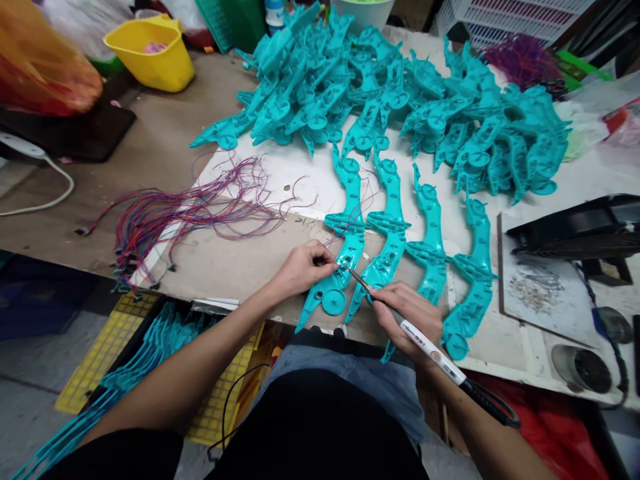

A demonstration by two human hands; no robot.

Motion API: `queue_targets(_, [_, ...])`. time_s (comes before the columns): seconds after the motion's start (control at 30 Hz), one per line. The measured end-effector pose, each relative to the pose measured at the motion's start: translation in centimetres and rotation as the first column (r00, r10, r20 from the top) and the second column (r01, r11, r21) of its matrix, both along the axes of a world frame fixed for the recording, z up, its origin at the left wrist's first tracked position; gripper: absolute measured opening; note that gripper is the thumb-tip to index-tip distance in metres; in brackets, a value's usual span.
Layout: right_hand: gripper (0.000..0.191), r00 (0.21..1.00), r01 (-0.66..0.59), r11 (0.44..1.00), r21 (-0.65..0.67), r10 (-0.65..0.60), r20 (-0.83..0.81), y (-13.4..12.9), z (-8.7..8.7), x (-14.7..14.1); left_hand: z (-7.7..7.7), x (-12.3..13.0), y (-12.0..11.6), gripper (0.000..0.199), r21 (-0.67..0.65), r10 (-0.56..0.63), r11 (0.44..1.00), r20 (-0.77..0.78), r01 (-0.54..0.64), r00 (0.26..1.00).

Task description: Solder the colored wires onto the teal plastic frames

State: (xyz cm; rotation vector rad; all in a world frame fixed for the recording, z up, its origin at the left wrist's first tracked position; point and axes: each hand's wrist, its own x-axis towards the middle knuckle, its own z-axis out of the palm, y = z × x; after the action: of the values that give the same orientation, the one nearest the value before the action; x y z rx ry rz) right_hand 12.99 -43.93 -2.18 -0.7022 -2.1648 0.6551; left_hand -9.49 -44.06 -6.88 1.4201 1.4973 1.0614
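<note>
Four curved turquoise plastic parts lie in a row in front of me. My left hand is pinched at the leftmost turquoise part; thin wires run near its fingertips, but what exactly they pinch is too small to make out. Wrapped in my right hand is a soldering iron with a white and grey handle. Its tip meets that same part close to my left fingertips. Beside it lie the second turquoise part, the third turquoise part and the rightmost turquoise part.
A large heap of turquoise parts covers the back of the table. Red and blue wires spread on the left. A yellow tub stands back left. At right are a black device, a board and a round container.
</note>
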Motion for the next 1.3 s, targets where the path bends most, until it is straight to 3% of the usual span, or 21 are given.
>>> queue_targets(0.37, [0.024, 0.995, -0.095, 0.993, 0.072, 0.091, 0.045, 0.3, -0.7, -0.1, 0.1, 0.2, 0.1, 0.006, -0.004, 0.001, 1.0, -0.044, -0.001, 0.999])
queue_targets(0.9, [0.025, 0.995, -0.101, 0.987, 0.125, 0.096, 0.041, 0.2, -1.0, -0.1, -0.1, 0.2, 0.1, 0.005, 0.008, 0.004, 1.0, -0.054, -0.004, 0.999])
queue_targets(1.17, [0.028, 0.999, 0.046, 0.992, 0.12, -0.046, -0.004, 0.4, 0.5, 1.2, -0.2, 0.1, 0.1, 0.006, -0.007, -0.003, 1.0, -0.054, 0.002, 0.999])
queue_targets(1.3, [0.026, 0.977, 0.193, 0.969, 0.154, -0.205, 0.065, 1.6, 0.7, 2.6, -0.1, 0.3, 0.0, 0.004, 0.002, 0.004, 1.0, -0.051, -0.004, 0.999])
